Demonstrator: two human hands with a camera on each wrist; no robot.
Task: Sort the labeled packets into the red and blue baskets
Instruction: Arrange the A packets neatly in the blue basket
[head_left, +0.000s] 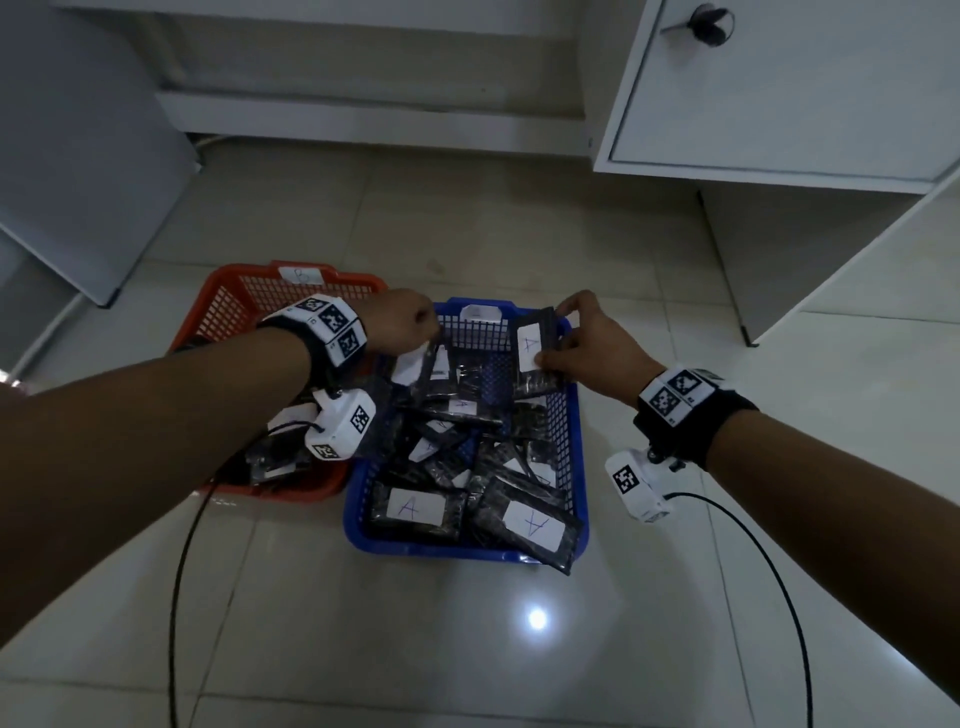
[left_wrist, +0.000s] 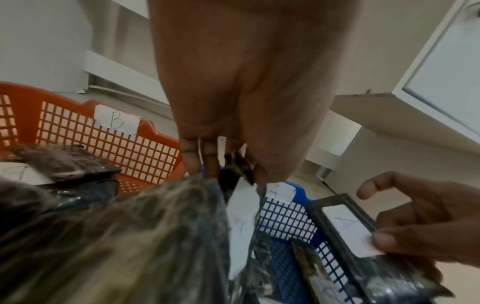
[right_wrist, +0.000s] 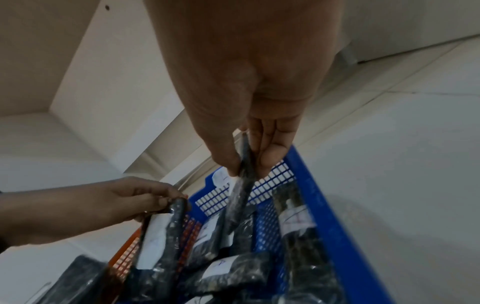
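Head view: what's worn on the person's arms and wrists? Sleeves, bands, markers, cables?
Both forearms are bare, no sleeves in view. The left wrist and right wrist each carry a black strap topped with white blocks printed with black square fiducial markers. Below each hangs a white wrist camera housing, left, right, also marker-tagged, each trailing a thin black cable across the floor.

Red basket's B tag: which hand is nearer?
Left. The left hand pinches a packet at the blue basket's far-left corner, just right of the red basket's B tag. The right hand holds an A packet farther right.
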